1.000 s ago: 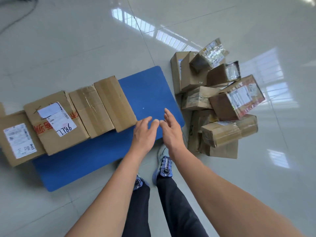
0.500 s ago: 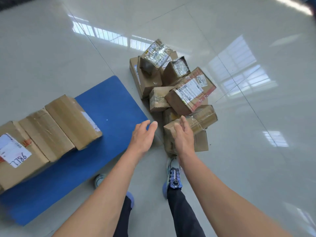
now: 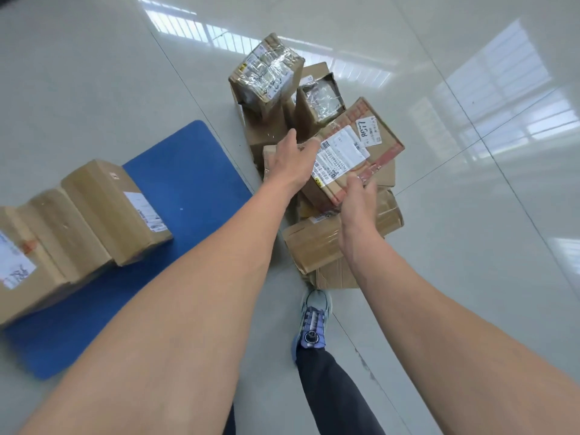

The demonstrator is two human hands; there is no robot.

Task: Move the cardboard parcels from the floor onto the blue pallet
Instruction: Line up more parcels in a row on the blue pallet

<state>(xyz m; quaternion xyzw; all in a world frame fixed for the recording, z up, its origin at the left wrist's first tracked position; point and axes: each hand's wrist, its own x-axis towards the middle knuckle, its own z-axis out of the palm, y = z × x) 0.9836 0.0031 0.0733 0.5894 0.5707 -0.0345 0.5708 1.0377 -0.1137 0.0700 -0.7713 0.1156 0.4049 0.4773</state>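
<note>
Brown-taped, the nearest long parcel props up the others on the floor beside the blue pallet, so it should stay put. The right hand meets the near corner of the tilted white-labelled parcel on top with bent fingers, grip not discernible, while the left hand lies open-fingered on its far-left edge. Squeezing from both sides and lifting straight up should spare the film-wrapped parcels behind.

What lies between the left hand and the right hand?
The head view shows one cardboard parcel with a white label and red tape between the left hand and the right hand; each hand is at one edge of it.
</note>
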